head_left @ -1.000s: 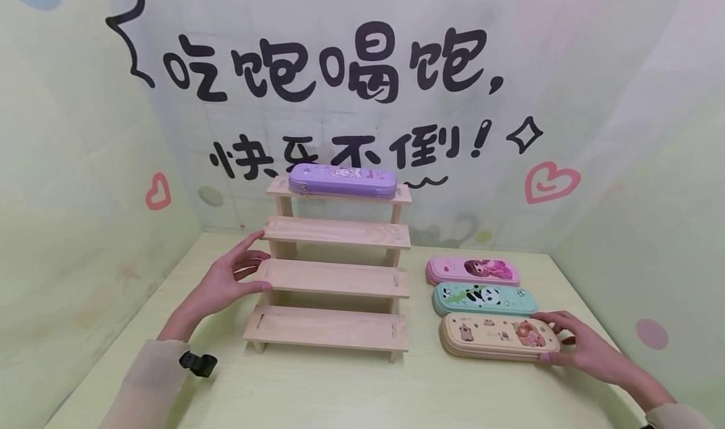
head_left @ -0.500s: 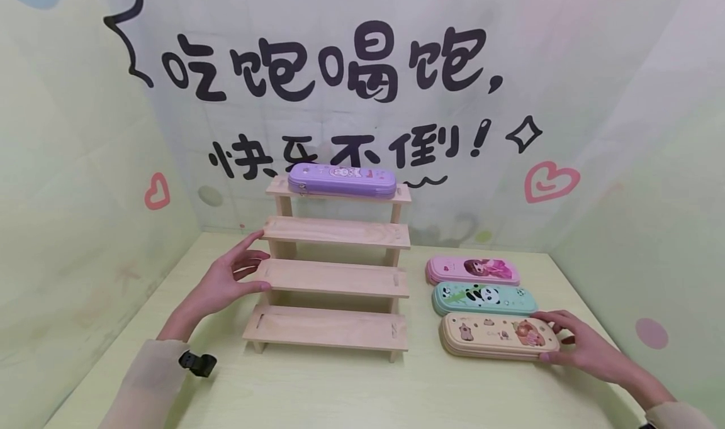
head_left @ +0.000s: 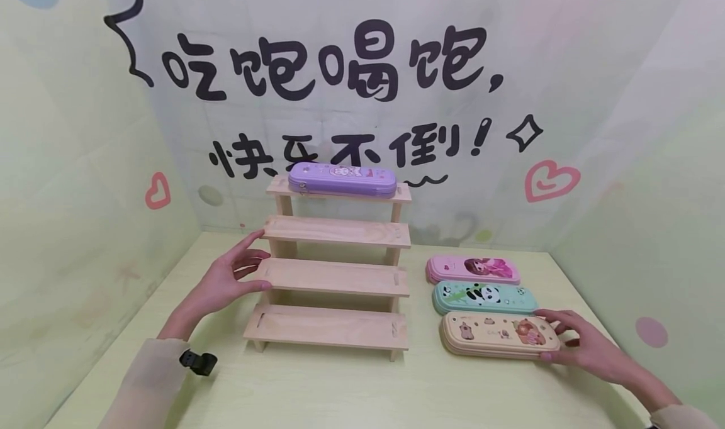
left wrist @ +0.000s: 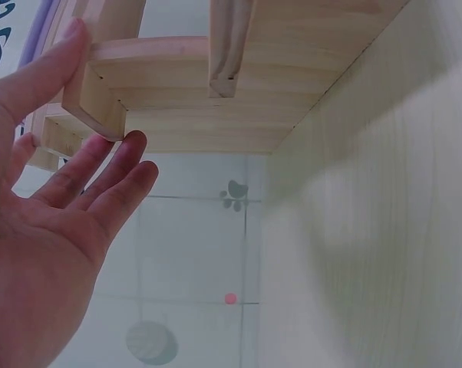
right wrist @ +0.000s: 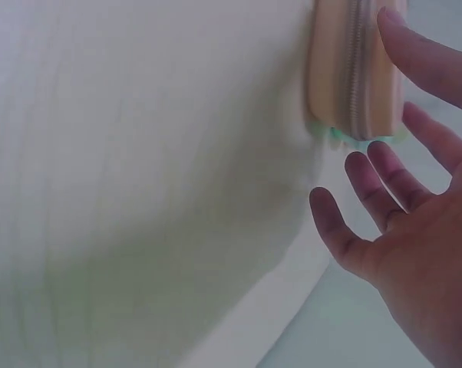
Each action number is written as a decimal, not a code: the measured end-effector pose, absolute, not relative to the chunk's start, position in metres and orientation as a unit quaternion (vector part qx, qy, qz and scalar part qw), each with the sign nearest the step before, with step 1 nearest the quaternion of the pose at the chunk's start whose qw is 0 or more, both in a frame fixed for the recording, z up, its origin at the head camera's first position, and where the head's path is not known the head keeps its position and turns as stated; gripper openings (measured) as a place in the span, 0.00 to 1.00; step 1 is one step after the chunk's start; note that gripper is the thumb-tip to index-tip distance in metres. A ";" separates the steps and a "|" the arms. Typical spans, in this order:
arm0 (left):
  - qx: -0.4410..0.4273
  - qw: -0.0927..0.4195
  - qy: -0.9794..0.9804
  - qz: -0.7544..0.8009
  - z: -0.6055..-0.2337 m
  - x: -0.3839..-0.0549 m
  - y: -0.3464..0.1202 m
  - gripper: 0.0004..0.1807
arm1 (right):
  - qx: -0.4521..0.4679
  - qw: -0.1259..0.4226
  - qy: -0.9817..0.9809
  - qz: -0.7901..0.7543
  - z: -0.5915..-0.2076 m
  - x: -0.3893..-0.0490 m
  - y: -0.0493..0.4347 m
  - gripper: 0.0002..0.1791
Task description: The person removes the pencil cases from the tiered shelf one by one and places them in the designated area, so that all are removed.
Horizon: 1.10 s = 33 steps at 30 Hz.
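A four-step wooden display rack [head_left: 334,275] stands on the table, with a purple pencil case [head_left: 342,180] on its top step. My left hand [head_left: 223,284] touches the rack's left side, its thumb at the second step from the bottom and its index finger at the step above. In the left wrist view, the left fingers [left wrist: 100,203] are spread beside the shelf end. My right hand [head_left: 586,350] holds the right end of a cream pencil case [head_left: 498,334] between thumb and index finger. The other right fingers [right wrist: 384,184] lie apart from the case in the right wrist view.
Behind the cream case lie a green panda pencil case [head_left: 484,297] and a pink pencil case [head_left: 472,269], lined up on the pale table [head_left: 362,394]. Printed cloth walls [head_left: 640,183] close in the back and both sides.
The right index finger has shifted slightly and bends a little more at the cream case's far corner. The left hand, the rack and the pencil cases have not visibly moved.
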<state>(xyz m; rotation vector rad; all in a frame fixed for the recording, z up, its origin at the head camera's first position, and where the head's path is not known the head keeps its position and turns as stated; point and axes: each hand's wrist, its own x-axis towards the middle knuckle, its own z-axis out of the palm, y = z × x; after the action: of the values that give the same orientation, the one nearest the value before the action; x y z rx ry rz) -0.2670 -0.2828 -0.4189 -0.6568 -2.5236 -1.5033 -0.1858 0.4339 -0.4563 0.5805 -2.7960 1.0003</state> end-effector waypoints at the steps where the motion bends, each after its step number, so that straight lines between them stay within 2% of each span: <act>1: -0.218 0.066 -0.837 -0.498 -0.419 -0.267 -0.283 0.60 | 0.189 0.062 -0.924 0.326 -0.454 -0.185 0.434 0.40; 13: -0.217 0.064 -0.840 -0.493 -0.420 -0.269 -0.284 0.59 | 0.207 0.113 -0.929 0.286 -0.410 -0.196 0.418 0.37; 33: -0.221 0.064 -0.836 -0.499 -0.420 -0.268 -0.284 0.59 | 0.259 0.085 -0.921 0.277 -0.340 -0.243 0.323 0.39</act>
<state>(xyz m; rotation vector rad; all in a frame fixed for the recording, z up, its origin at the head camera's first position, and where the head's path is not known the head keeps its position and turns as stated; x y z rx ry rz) -0.2680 -0.2835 -0.4196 -0.6663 -2.5237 -1.5057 -0.2429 0.3233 -0.3404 0.7736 -2.7466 0.8269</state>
